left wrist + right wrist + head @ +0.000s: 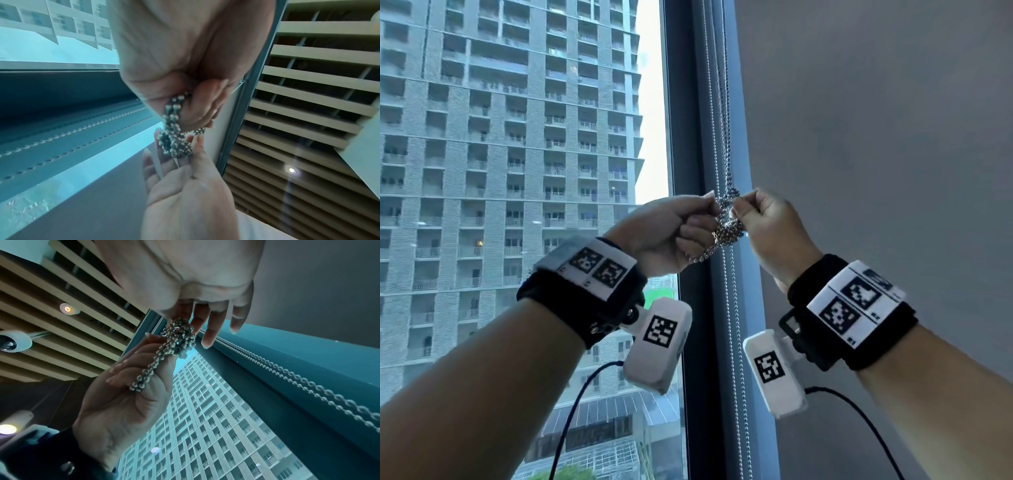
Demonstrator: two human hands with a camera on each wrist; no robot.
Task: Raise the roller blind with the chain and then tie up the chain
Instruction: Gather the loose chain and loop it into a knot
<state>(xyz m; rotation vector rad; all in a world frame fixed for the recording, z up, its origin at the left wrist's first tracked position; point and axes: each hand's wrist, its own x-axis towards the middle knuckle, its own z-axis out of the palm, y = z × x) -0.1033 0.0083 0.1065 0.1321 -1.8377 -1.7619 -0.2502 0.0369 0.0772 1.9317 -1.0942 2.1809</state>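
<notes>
While I watch the head view, my left hand (671,233) and right hand (767,222) are raised side by side in front of the dark window frame (685,137), with a bunched knot of the bead chain (727,219) between them. Both hands have their fingers curled, each pinching the chain at the knot. Above the knot the chain runs up along the frame; another length hangs straight down past my wrists. A grey roller blind (876,137) covers the pane to the right, and a tall apartment block (510,154) fills the glass to the left.

From the left wrist camera, my left hand (180,65) has a doubled strand of chain (173,129) closed in its curled fingers, leading down into the knot, which the right hand's fingers (197,146) pinch from below.

From the right wrist camera, my right hand (195,280) nips the knot (179,335) between thumb and forefinger, the other fingers hanging straighter. The left hand (123,402) grips the strand below it. Two taut lengths of chain run along the frame (308,402) to the right.
</notes>
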